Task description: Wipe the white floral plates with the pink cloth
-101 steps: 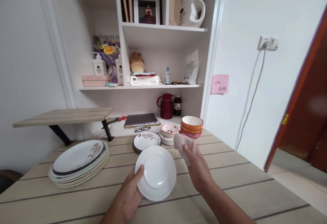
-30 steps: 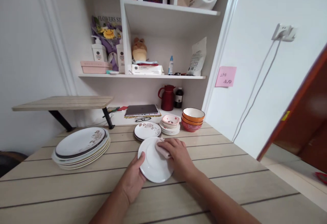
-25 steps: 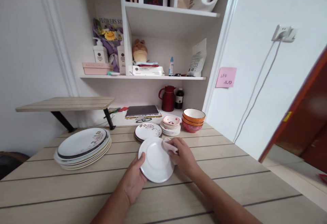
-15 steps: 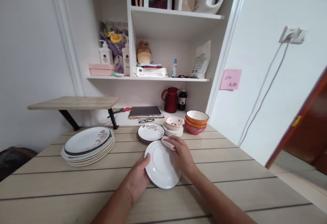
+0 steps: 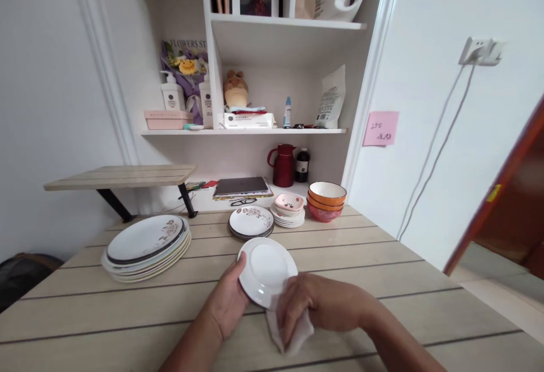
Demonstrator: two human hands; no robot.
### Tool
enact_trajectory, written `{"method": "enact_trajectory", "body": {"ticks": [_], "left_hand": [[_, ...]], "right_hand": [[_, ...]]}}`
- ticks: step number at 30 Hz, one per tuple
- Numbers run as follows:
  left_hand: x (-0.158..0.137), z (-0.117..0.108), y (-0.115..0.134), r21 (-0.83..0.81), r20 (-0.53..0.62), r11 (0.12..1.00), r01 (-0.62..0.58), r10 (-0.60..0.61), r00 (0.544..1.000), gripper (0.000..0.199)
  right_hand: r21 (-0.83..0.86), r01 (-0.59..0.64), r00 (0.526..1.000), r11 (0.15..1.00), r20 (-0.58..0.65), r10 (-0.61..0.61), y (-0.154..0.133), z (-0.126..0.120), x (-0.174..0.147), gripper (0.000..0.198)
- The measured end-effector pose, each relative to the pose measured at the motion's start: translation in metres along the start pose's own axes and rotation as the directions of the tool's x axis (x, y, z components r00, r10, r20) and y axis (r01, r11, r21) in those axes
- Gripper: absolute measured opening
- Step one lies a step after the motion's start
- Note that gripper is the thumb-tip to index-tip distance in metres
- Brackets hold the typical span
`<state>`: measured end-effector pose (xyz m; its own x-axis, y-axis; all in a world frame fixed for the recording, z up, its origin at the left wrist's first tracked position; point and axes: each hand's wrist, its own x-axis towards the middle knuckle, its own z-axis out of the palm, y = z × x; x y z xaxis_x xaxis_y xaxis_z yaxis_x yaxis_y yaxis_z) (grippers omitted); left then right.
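Note:
A small white plate is gripped at its left edge by my left hand, the thumb over the rim and the other fingers beneath. My right hand is closed on a pale cloth, slightly blurred, pressed at the plate's lower right rim. The plate is tilted above the wooden table. Just beyond it lies a short stack of flower-patterned plates.
Large plates are piled at the left under a raised wooden shelf. Small dishes and orange and red bowls stand at the back right. Behind are a laptop, glasses and a red jug.
My right hand has swept the cloth from the plate's upper right rim down to its lower right rim. My left hand keeps its grip, and the plate has shifted slightly.

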<state>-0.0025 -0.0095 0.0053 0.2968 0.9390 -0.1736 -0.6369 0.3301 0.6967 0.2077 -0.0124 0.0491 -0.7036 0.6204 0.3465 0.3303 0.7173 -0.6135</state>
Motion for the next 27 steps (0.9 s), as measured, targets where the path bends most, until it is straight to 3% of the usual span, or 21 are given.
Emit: {"method": "enact_trajectory", "body": {"ticks": [2,4,7,9,12,14,17,19,21,25,27], "left_hand": [[0.002,-0.002,-0.001,0.042,-0.053,0.998,-0.038,0.04,0.998,0.057],[0.003,-0.004,-0.002,0.061,-0.078,0.997,-0.056,0.06,0.995,0.06],[0.003,-0.006,-0.001,0.059,-0.086,0.996,-0.061,0.066,0.994,0.062],[0.002,-0.005,-0.001,0.066,-0.072,0.996,-0.067,0.072,0.995,0.062],[0.0,-0.001,-0.002,0.102,-0.051,0.991,-0.09,0.095,0.994,0.062],[-0.001,0.003,-0.003,0.126,-0.046,0.985,-0.122,0.128,0.991,0.061],[-0.001,0.008,-0.004,0.24,-0.068,0.936,-0.258,0.281,0.957,0.056],[-0.001,0.008,-0.002,0.435,-0.052,0.826,-0.358,0.421,0.906,0.046],[-0.002,0.006,0.001,0.624,0.083,0.651,-0.431,0.494,0.866,0.034],[-0.002,0.002,0.002,0.783,0.428,0.282,-0.555,0.403,0.809,0.026],[-0.001,-0.001,-0.001,0.772,0.593,0.013,-0.635,0.344,0.728,0.031]], "right_hand": [[0.141,-0.054,0.971,0.989,0.238,0.019,0.011,-0.011,-0.005,0.04],[0.117,-0.176,0.964,0.977,0.221,0.147,0.024,-0.018,-0.005,0.049],[0.036,-0.292,0.955,0.956,-0.035,0.293,0.043,-0.018,-0.001,0.051],[0.079,-0.329,0.912,0.941,-0.231,0.338,0.055,-0.014,0.003,0.049],[0.343,-0.311,0.753,0.886,-0.48,0.45,0.068,-0.008,0.008,0.035],[0.483,-0.26,0.653,0.836,-0.55,0.52,0.072,-0.006,0.01,0.026],[0.601,-0.17,0.583,0.781,-0.577,0.572,0.073,-0.006,0.012,0.03],[0.673,-0.091,0.544,0.734,-0.583,0.603,0.072,-0.006,0.013,0.034],[0.722,-0.017,0.504,0.692,-0.592,0.63,0.071,-0.008,0.015,0.035],[0.748,0.126,0.374,0.651,-0.644,0.667,0.064,-0.017,0.015,0.036],[0.708,0.217,0.302,0.672,-0.703,0.643,0.054,-0.022,0.014,0.038]]}}
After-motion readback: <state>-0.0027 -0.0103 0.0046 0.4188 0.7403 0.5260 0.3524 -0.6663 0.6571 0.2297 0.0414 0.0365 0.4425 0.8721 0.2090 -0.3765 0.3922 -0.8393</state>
